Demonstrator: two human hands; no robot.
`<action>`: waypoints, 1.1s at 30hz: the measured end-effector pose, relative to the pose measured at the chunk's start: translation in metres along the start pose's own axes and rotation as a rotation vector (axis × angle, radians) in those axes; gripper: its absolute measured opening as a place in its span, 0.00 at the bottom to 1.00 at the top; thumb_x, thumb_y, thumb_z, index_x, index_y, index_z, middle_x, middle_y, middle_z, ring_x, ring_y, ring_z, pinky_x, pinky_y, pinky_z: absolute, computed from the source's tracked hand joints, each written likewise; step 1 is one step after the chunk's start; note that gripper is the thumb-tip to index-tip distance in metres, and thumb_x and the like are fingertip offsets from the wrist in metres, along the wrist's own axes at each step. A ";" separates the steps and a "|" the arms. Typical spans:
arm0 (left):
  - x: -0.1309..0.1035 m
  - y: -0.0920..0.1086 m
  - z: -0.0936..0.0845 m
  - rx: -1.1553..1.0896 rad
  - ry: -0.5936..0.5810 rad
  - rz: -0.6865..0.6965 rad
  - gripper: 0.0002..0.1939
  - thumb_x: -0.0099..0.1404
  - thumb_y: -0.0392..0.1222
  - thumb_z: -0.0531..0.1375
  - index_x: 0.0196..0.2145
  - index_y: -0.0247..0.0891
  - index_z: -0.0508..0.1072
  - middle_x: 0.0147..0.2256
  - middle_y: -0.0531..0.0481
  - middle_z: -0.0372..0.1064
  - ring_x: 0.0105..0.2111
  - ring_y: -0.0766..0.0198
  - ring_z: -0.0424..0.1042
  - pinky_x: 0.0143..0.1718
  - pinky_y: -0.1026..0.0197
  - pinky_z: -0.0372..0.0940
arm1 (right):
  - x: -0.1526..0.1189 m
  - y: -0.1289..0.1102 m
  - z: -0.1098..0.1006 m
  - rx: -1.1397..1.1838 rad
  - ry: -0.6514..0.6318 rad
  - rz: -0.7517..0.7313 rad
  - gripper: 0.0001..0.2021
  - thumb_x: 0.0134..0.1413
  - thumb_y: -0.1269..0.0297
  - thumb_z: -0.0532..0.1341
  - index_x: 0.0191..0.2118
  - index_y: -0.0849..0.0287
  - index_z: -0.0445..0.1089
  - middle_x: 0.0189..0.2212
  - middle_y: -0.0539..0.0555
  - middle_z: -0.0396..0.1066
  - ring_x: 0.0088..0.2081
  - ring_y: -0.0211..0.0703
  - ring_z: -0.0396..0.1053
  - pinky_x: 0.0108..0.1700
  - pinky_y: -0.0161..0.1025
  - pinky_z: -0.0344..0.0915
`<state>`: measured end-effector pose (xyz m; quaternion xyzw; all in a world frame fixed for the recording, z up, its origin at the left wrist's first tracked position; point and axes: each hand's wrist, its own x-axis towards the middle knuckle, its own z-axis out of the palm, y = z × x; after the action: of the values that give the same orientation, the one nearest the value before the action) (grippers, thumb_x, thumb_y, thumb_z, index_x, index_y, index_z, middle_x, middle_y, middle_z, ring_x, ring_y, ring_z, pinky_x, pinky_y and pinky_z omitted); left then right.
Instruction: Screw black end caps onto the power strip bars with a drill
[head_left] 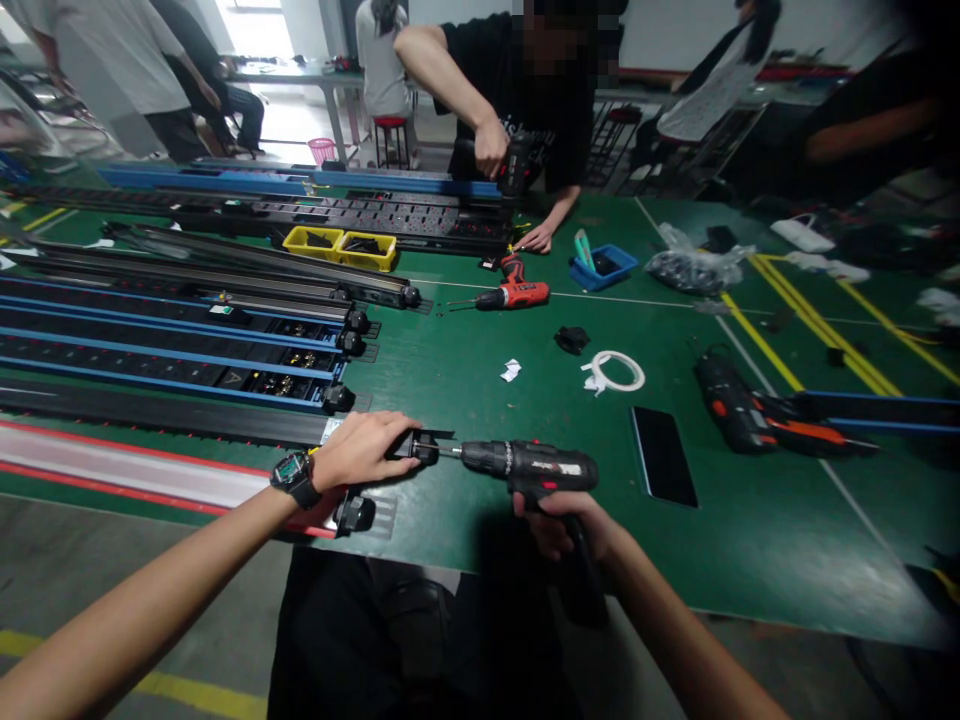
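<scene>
My right hand [566,525] is wrapped around the grip of a black cordless drill [529,462], its bit pointing left. The bit's tip reaches a black end cap [425,447] on a long dark bar [187,415]; whether it sits in a screw cannot be told. Over that same end lies my left hand [367,450], fingers closed around it and pressing it to the table. A black watch is on my left wrist. Just in front is a red-edged bar [150,465] with a black end cap [355,513].
Blue-railed bars [165,345] lie at left beyond my hand. Yellow bins [341,247], a red drill [514,293], a blue tray [604,267], a white coil [619,371], a phone [664,456] and another drill [739,405] share the green table. A co-worker opposite holds a drill [514,168].
</scene>
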<state>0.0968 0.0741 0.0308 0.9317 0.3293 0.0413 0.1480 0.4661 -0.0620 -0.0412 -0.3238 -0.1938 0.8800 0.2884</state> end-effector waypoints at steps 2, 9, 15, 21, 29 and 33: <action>0.000 -0.001 0.002 0.008 0.014 0.005 0.25 0.72 0.61 0.57 0.57 0.43 0.70 0.48 0.46 0.78 0.44 0.54 0.78 0.39 0.57 0.66 | 0.001 -0.001 0.000 0.004 0.001 -0.004 0.17 0.52 0.56 0.69 0.42 0.63 0.73 0.17 0.41 0.57 0.16 0.30 0.47 0.21 0.33 0.57; 0.000 -0.002 0.008 0.015 0.035 -0.006 0.23 0.70 0.59 0.59 0.55 0.42 0.70 0.44 0.47 0.78 0.41 0.55 0.78 0.34 0.60 0.62 | 0.001 -0.002 0.002 0.032 -0.041 -0.021 0.15 0.55 0.58 0.68 0.43 0.64 0.73 0.18 0.42 0.58 0.16 0.30 0.48 0.22 0.33 0.57; 0.001 -0.004 0.010 0.006 -0.002 -0.039 0.23 0.70 0.61 0.61 0.54 0.44 0.70 0.45 0.48 0.77 0.42 0.55 0.77 0.33 0.60 0.59 | 0.001 0.004 0.002 0.026 -0.052 -0.030 0.11 0.57 0.60 0.67 0.41 0.62 0.72 0.17 0.42 0.58 0.17 0.30 0.48 0.23 0.34 0.58; 0.001 -0.004 0.014 0.022 -0.007 -0.067 0.23 0.69 0.60 0.62 0.53 0.43 0.71 0.42 0.48 0.78 0.38 0.55 0.77 0.30 0.60 0.55 | 0.002 0.008 -0.004 -0.020 -0.051 -0.013 0.11 0.53 0.59 0.68 0.36 0.60 0.69 0.16 0.41 0.58 0.16 0.31 0.50 0.23 0.35 0.60; 0.001 -0.004 0.017 0.059 0.002 -0.090 0.24 0.67 0.60 0.64 0.53 0.44 0.71 0.41 0.48 0.79 0.37 0.55 0.77 0.29 0.60 0.52 | 0.000 0.011 -0.003 -0.007 0.025 -0.039 0.11 0.53 0.60 0.67 0.39 0.61 0.72 0.15 0.42 0.58 0.16 0.32 0.50 0.22 0.35 0.60; 0.001 -0.004 0.017 0.051 0.024 -0.069 0.24 0.67 0.61 0.63 0.53 0.43 0.72 0.41 0.48 0.79 0.39 0.55 0.78 0.29 0.61 0.54 | -0.002 0.008 0.000 -0.007 0.030 -0.037 0.11 0.55 0.61 0.66 0.41 0.61 0.73 0.18 0.43 0.58 0.17 0.31 0.50 0.22 0.34 0.60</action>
<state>0.0976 0.0735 0.0137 0.9227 0.3639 0.0389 0.1215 0.4641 -0.0691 -0.0443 -0.3342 -0.1984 0.8690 0.3063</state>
